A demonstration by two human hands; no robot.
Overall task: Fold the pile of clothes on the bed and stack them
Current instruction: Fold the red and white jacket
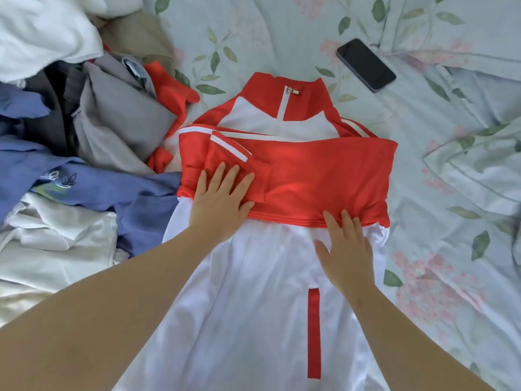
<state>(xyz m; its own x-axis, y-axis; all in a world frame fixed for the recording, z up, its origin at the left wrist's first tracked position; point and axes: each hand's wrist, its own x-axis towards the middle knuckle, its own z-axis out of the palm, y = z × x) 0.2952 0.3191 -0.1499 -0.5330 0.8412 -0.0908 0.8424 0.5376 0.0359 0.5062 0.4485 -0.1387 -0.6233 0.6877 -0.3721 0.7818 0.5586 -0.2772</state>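
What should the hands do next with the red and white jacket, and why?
Probably fold the white bottom half up over the red sleeves, toward the collar. The sleeves already lie across the chest, the left hand and right hand rest flat there, and the bottom half is not yet folded.

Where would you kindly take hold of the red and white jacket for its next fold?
Take the jacket by its white lower part at both side edges, coming from the near side. It lies flat, collar pointing away, red sleeves crossed over the chest, so the lower part can fold up.
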